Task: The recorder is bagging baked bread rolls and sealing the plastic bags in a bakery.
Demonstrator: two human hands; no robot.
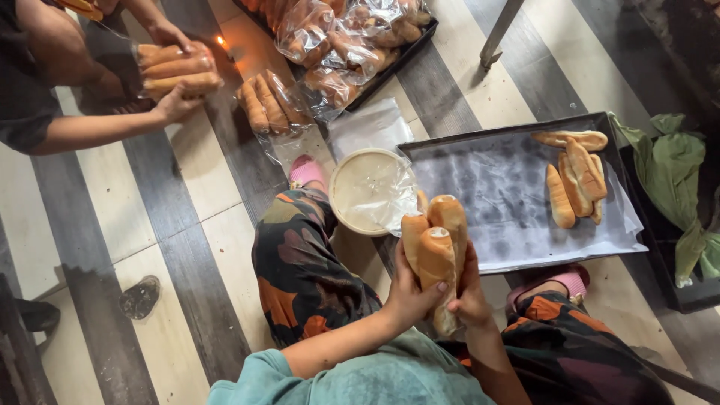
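near the middle bottom of the frame, three long bread rolls (435, 240) are held upright in a bunch, the left hand (409, 292) and the right hand (469, 296) wrapped around them. they should be squeezed softly and kept lined up. a few rolls are left on the paper-lined baking tray (495, 210) at the right.
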